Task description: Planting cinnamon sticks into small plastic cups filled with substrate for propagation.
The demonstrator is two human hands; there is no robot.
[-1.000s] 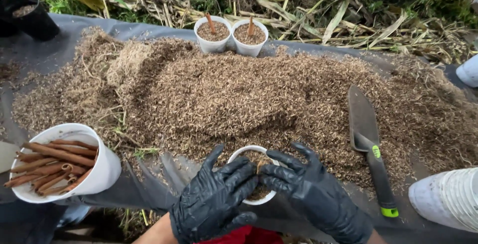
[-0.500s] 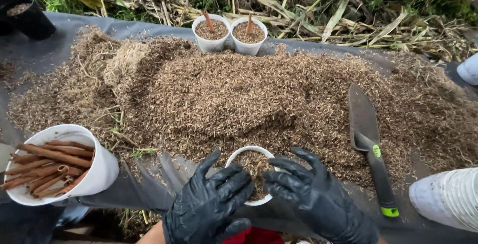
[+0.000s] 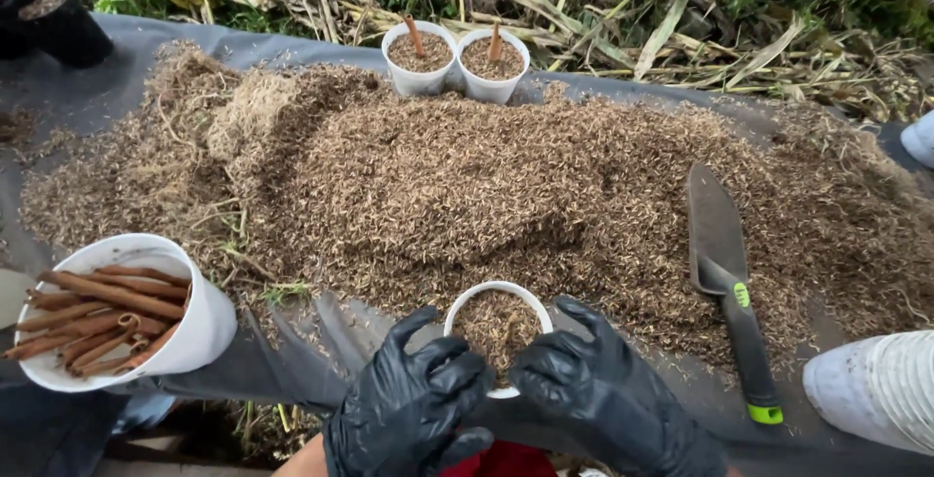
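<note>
**Gloved hands cup a filled white pot**

Both hands wear black gloves. The left hand [image 3: 407, 409] and right hand [image 3: 603, 399] curl around a small white cup [image 3: 497, 326] packed with brown mix, fingers wrapped on its sides, thumbs pressing at the top. The cup sits at the near edge of the heap of brown husk mix [image 3: 467, 185]. Right of the cup lies a trowel [image 3: 725, 273]; left of it, a white tub of brown sticks [image 3: 117, 312]. Beyond the heap stand two filled cups [image 3: 455, 61].

A white tub of brown sticks [image 3: 117, 314] lies tilted at eight o'clock. A dark trowel [image 3: 728, 278] rests on the brown mulch heap [image 3: 467, 176] at three. Two filled white cups [image 3: 455, 61] stand touching at twelve; a black pot [image 3: 51, 20] at ten.
</note>
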